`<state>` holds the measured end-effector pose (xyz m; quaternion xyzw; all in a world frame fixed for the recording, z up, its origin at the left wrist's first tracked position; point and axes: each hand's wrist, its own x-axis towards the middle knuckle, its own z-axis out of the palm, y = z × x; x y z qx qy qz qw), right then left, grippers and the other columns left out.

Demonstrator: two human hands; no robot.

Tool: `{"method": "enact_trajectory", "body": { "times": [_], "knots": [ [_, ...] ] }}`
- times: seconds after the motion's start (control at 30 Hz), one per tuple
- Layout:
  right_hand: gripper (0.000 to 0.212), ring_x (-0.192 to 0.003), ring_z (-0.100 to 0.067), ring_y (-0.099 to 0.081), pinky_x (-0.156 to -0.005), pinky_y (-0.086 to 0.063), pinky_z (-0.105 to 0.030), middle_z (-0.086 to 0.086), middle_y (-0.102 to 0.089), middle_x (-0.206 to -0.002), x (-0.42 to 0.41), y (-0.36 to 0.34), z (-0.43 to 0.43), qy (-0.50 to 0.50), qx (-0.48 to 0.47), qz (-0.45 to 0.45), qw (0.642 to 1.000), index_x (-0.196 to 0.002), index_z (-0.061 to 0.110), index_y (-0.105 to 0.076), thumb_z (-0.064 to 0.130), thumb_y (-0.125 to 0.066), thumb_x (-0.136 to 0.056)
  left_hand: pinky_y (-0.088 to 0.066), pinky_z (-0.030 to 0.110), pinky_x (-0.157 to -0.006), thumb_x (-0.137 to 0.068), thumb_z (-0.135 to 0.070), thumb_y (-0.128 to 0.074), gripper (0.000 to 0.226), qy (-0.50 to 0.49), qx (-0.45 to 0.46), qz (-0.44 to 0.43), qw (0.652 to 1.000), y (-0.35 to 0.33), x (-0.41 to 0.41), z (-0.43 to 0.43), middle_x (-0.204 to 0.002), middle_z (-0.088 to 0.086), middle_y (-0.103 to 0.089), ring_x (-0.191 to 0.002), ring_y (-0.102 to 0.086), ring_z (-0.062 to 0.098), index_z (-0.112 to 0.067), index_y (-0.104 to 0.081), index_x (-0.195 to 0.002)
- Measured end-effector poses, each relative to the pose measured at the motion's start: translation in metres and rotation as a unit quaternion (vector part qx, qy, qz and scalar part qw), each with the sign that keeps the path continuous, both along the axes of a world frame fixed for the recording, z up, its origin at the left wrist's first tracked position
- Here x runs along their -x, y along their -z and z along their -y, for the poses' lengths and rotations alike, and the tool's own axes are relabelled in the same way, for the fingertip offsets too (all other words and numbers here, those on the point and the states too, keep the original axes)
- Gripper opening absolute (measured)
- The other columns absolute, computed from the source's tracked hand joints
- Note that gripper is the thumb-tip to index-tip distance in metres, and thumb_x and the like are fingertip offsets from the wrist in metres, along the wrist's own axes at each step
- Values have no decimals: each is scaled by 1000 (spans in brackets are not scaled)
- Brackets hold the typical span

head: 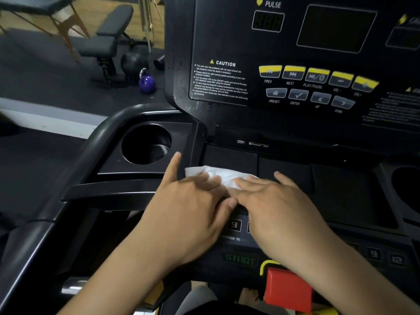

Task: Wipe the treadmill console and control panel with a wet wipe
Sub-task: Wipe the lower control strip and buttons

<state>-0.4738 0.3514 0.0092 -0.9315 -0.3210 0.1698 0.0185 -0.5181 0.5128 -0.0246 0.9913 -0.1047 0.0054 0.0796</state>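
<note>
Two hands: the left hand (188,208) and the right hand (272,208) lie palm down, side by side, on the flat shelf (341,189) below the console (227,30). Their fingers are stretched out and nothing is clenched.
Far-left floor: a black weight bench (109,39) stands on dark matting, with a black kettlebell (134,62) and a purple kettlebell (147,82) near its base.
Handrail (68,178): black, curving round the treadmill's left side.
Left cup holder (146,144): a round black well, just left of the left forefinger.
Left hand: the forefinger points toward the cup holder. The other fingers press flat on the left part of the wet wipe (218,176), and the thumb tip touches the right hand.
Wet wipe: white and crumpled, on the shelf's left section, pinned under the fingers of both hands. Its far edge shows beyond them.
Right hand: fingers straight and spread, pressing the wipe's right part.
START button (239,260): green letters, between the two wrists.
Red stop tab (287,289): below the right wrist, beside a yellow surround.
Console: upright above the shelf, with dark screens, a CAUTION label (220,79) at its left and yellow buttons (317,75) mid-panel.
Right cup holder (406,185): far right, partly out of view.
</note>
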Motion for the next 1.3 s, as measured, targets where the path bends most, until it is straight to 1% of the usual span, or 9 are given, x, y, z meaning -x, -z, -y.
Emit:
{"method": "enact_trajectory", "body": {
  "times": [0.13, 0.3, 0.4, 0.5, 0.73, 0.87, 0.97, 1.13, 1.3],
  "knots": [
    [53, -141, -5, -23, -117, -5, -44, 17, -36, -148, -11, 1, -2, 17, -24, 16, 999, -141, 36, -38, 13, -38, -94, -23, 62, -117, -98, -48, -30, 50, -9, -14, -11, 1000, 2, -5, -1, -127, 0, -69, -118, -65, 18, -27, -68, -123],
    [49, -142, -4, -23, -117, -6, -37, 17, -35, -150, -2, 0, 1, -8, -15, 1, 1000, -139, 37, -41, 18, -37, -94, -4, 46, -123, -97, -55, -15, 60, -17, -2, -25, 1000, -9, 1, 1, -113, -10, -72, -111, -64, 9, -35, -68, -114],
    [53, -145, -4, -13, -118, -3, -40, 18, -26, -155, 1, 1, 3, -7, -18, -6, 1000, -145, 38, -31, 18, -38, -95, -4, 48, -123, -95, -58, -18, 61, -21, 1, -36, 999, -10, 1, 1, -114, -8, -73, -111, -65, 11, -32, -70, -114],
    [62, -146, -4, -10, -119, -6, -44, 17, -20, -157, -14, 5, -4, -3, -24, 9, 1000, -147, 37, -24, 15, -43, -93, -13, 54, -122, -96, -58, -21, 64, -34, -16, -32, 999, -8, -10, 5, -120, -2, -72, -115, -65, 16, -23, -68, -122],
    [44, -136, -10, -34, -118, -11, -33, 9, -41, -147, -18, 9, -8, -24, -57, -1, 998, -133, 25, -43, 15, -44, -90, -39, 50, -109, -98, -50, -29, 49, -30, -28, -3, 999, -9, 1, 13, -81, -6, -70, -81, -66, 19, -26, -71, -99],
    [38, -117, -13, -50, -118, -14, -31, 11, -52, -130, -38, 13, -16, -39, -91, 28, 995, -118, 27, -47, 8, -44, -85, -39, 42, -105, -97, -48, -23, 58, -44, -20, 5, 999, -3, -8, 15, -95, -1, -69, -84, -63, 21, -20, -71, -112],
    [46, -127, -9, -43, -109, -27, -27, 12, -52, -135, -38, 13, -10, -40, -108, 57, 992, -127, 27, -53, 8, -42, -86, -41, 37, -95, -97, -50, -16, 64, -56, -13, -5, 998, 0, -1, 17, -108, -3, -66, -92, -57, 19, -20, -70, -114],
    [58, -138, -9, -34, -111, -30, -32, 10, -43, -147, -38, 26, -18, -70, -101, 43, 991, -140, 23, -45, 10, -56, -84, -46, 54, -96, -92, -32, -42, 39, -72, -70, 40, 994, 8, 2, 26, -93, 8, -71, -82, -59, 27, -11, -75, -92],
    [25, -124, -15, -42, -93, -35, -33, 10, -52, -129, -46, 24, -39, -75, -115, 90, 987, -116, 24, -50, 17, -40, -95, -37, 59, -100, -85, -27, -37, 41, -66, -102, 47, 992, 13, -4, 22, -93, 13, -69, -80, -55, 30, -8, -73, -91]
  ]
}}
